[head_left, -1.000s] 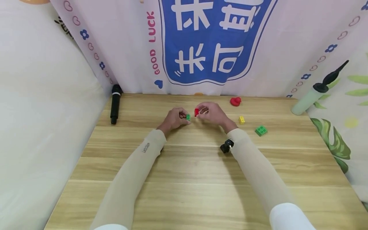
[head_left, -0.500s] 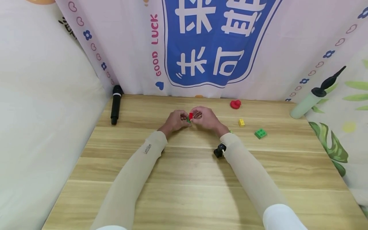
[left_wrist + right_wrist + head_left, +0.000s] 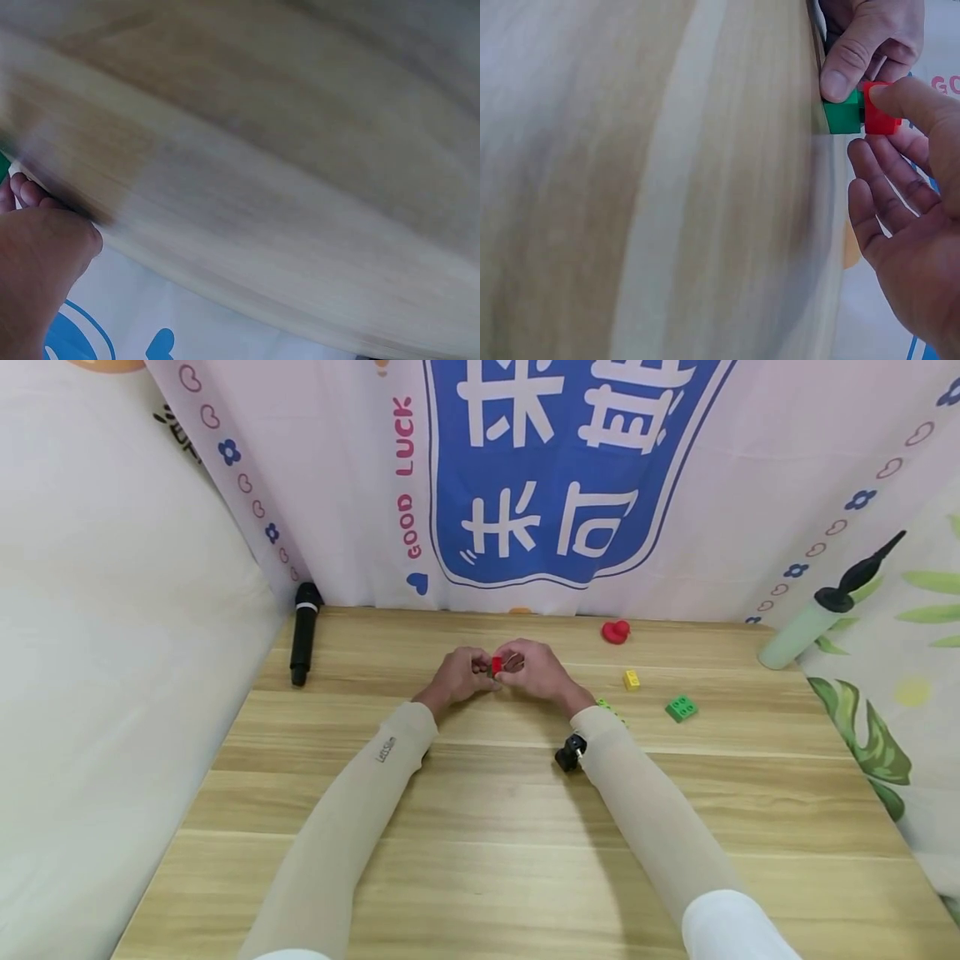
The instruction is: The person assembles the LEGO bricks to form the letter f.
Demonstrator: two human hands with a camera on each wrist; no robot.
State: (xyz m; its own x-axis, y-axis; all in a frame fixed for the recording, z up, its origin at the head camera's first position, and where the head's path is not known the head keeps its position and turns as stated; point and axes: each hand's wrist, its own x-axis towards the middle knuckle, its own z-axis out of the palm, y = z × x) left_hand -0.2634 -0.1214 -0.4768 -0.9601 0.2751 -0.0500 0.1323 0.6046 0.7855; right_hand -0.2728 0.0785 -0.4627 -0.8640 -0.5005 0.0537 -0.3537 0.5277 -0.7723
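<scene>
My left hand (image 3: 456, 675) pinches a green toy brick (image 3: 842, 118) between thumb and fingers; the thumb lies on its face in the right wrist view. My right hand (image 3: 538, 672) holds a red toy brick (image 3: 881, 112) by thumb and forefinger, its other fingers loosely bent. The two bricks meet end to end, the green one's studded side against the red one. A thin dark gap shows between them, and I cannot tell how firmly they are joined. In the head view the red brick (image 3: 497, 666) hides most of the green one.
Right of the hands lie a yellow brick (image 3: 632, 680), a green brick (image 3: 682, 708) and a red rubber duck (image 3: 617, 632). A light green brick (image 3: 611, 712) is partly hidden by the right sleeve. A black microphone (image 3: 303, 633) lies left; a pale green pump (image 3: 806, 631) stands right.
My right hand has moved left, bringing the red brick from apart to against the green brick. My left hand has stayed nearly in place. A light green brick has come into view behind the right wrist.
</scene>
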